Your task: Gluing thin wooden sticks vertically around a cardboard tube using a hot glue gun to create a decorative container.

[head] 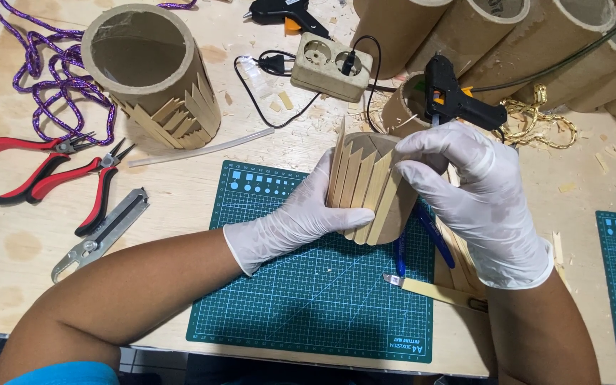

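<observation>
Cardboard tube (pixel 386 207) with stuck-on wooden sticks, above green mat (pixel 308 285) | light, stiff, sticks may snap, hold by its sides | left hand (pixel 301 214) and right hand (pixel 479 192) fingers clamped around it | glue gun (pixel 454 96) behind on bench (pixel 180 185)

Your gloved hands (pixel 301 217) are covering much of the stick-clad tube (pixel 368 189); your right wrist is hiding the blue-handled pliers (pixel 429 242).
</observation>
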